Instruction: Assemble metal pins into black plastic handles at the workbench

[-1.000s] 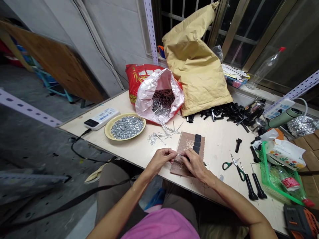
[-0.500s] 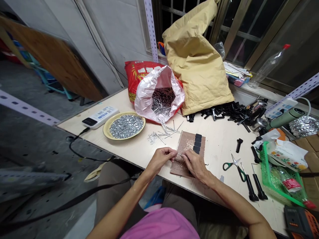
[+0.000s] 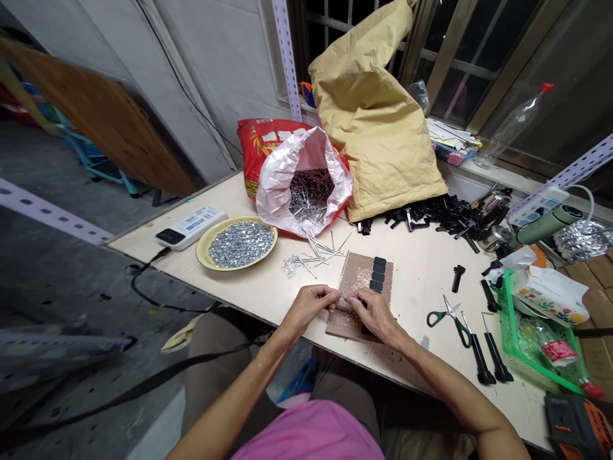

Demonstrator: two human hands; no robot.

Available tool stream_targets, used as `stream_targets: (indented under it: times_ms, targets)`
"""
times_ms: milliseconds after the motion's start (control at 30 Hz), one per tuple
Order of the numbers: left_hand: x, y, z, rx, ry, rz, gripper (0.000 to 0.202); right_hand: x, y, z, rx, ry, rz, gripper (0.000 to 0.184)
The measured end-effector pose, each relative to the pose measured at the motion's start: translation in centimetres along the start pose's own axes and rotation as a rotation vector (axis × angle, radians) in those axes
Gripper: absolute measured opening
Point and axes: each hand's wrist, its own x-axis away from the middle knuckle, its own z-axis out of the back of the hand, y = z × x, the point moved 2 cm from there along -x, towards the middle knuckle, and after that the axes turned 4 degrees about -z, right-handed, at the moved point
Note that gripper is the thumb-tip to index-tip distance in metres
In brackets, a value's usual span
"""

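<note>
My left hand (image 3: 313, 305) is closed in a pinch, its fingertips on one end of a thin silver metal rod (image 3: 343, 299). My right hand (image 3: 374, 311) faces it, thumb and finger pinched at the rod's other end, which is mostly covered. Both hands are just above a brown board (image 3: 357, 265) strewn with pale crumbs. A row of several black plastic pieces (image 3: 377, 275) lies along the board's right side. Beyond it are loose long metal rods (image 3: 322, 257) and a small heap of tiny silver parts (image 3: 290, 266).
Left stands a yellow plate (image 3: 203, 259) of small metal parts beside a white power bank (image 3: 191, 227). Behind are an open red bag (image 3: 258, 144) of rods, a brown paper sack (image 3: 383, 140) and black parts (image 3: 431, 214). Scissors (image 3: 450, 313), two black-handled tools (image 3: 481, 361) and a green basket (image 3: 507, 319) lie right.
The whole view has shifted slightly. My hands stay pinched together over the board, with only a tiny shift of the fingers.
</note>
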Motion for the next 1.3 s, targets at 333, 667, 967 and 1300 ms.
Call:
stream_targets:
  times_ms: [333, 667, 967, 1300]
  targets:
    - [-0.1, -0.7, -0.4, 0.126, -0.013, 0.079, 0.05, 0.3, 0.4, 0.5, -0.079, 0.076, -0.032, 0.009]
    - [0.0, -0.4, -0.4, -0.159, -0.028, -0.071, 0.039, 1.1, 0.1, 0.4, 0.222, 0.072, 0.099, 0.015]
    - [0.6, 0.3, -1.0, -0.426, -0.015, -0.251, 0.033, 0.7, -0.1, 0.6, 0.076, 0.108, 0.068, 0.012]
    - [0.2, -0.5, -1.1, -0.515, -0.025, -0.322, 0.032, 1.0, -0.6, 0.8, 0.188, 0.106, 0.123, 0.021]
